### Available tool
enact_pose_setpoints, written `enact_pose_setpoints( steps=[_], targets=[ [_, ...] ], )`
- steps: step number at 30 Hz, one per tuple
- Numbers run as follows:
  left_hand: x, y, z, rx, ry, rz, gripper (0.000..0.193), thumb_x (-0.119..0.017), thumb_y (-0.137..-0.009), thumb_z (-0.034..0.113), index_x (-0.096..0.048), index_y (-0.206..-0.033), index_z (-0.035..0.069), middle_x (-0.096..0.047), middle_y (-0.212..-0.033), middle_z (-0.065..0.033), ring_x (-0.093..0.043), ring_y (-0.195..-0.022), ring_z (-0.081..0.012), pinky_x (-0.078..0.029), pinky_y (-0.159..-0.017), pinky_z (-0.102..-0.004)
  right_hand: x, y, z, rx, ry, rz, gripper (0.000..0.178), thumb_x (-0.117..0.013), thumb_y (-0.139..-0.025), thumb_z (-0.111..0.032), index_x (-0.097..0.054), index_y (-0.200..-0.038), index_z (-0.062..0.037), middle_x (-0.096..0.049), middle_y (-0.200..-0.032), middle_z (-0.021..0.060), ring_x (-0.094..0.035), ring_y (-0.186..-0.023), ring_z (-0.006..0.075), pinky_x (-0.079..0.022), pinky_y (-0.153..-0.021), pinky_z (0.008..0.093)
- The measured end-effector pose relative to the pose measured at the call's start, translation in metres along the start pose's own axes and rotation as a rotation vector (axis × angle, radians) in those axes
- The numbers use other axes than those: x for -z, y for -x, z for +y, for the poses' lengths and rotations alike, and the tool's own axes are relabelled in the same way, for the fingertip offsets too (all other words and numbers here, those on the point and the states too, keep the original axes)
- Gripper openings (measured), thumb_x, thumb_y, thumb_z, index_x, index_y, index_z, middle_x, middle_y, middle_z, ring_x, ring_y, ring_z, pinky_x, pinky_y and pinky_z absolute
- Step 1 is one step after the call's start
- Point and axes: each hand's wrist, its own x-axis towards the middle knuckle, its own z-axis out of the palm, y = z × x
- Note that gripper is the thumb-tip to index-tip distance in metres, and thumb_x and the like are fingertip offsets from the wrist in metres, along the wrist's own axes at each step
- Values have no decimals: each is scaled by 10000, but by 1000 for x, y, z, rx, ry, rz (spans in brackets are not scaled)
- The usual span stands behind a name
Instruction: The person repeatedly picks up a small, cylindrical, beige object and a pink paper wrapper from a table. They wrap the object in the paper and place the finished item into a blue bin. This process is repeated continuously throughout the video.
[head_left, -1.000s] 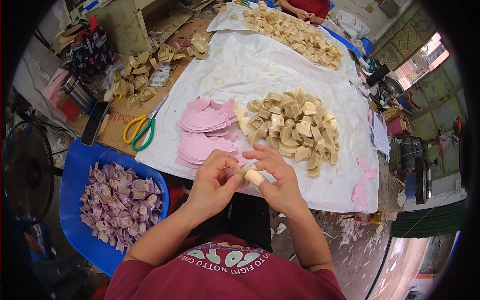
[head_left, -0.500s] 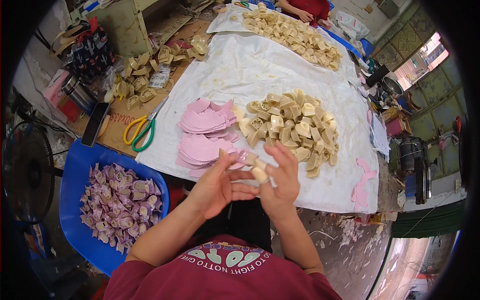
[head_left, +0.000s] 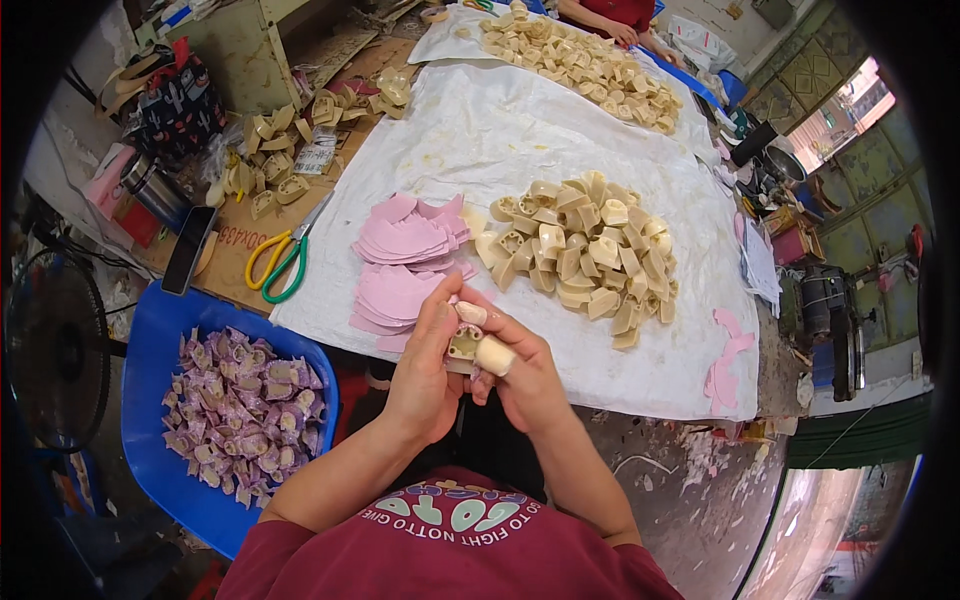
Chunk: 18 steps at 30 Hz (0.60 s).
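Observation:
My left hand [head_left: 422, 375] and my right hand [head_left: 528, 388] are cupped together at the near edge of the cloth. Between them they hold a beige shoe heel [head_left: 463, 346], its hollow face with small holes turned up. Pale coverings wrap fingertips of my right hand. The palms hide much of the heel, and I cannot tell whether pink material lies on it. Just beyond my left hand are stacked pink cut pieces [head_left: 410, 235]. A heap of beige heels [head_left: 590, 250] lies beyond my right hand.
A blue basin [head_left: 140, 420] at the left holds several purplish-pink covered heels [head_left: 245, 410]. Scissors [head_left: 290, 262] with yellow and green handles lie at the cloth's left edge, near a phone [head_left: 188, 250]. Another heel pile [head_left: 590, 75] and a person's hand [head_left: 622, 35] are at the far end.
My hands have come together from a looser, more open pose. The heel now shows between them, its hollow face up. The far person's hands have shifted slightly.

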Motion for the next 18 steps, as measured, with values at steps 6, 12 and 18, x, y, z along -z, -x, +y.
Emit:
enact_pose_setpoints(
  steps=[6,12,18],
  targets=[
    [4,-4,-12,-148,-188,-23,515,-409,-1007,257,-254,-1477,113,-545,-882,-36,-503,-605,-81,-397,-432,-199,-8,-8,11,81,127,98,378,-531,-955,-164,-538,-1313,-42,-608,-1175,62,-570,-653,73,-491,-541,216],
    [1,-6,-5,-91,-63,-28,505,-442,-994,255,-304,-1458,109,-549,-846,-28,-508,-584,-74,-376,-404,-194,3,-7,0,-116,61,14,357,-502,-962,-131,-549,-1305,-48,-536,-1314,97,-611,-852,102,-511,-600,219],
    [7,-9,0,2,-78,-60,508,-460,-990,252,-306,-1455,121,-552,-773,-35,-495,-525,-74,-359,-375,-197,9,-6,-3,173,614,-32,460,-647,-856,-148,-549,-1289,-22,-517,-1354,153,-487,-1235,259,-446,-949,376]
  ],
)
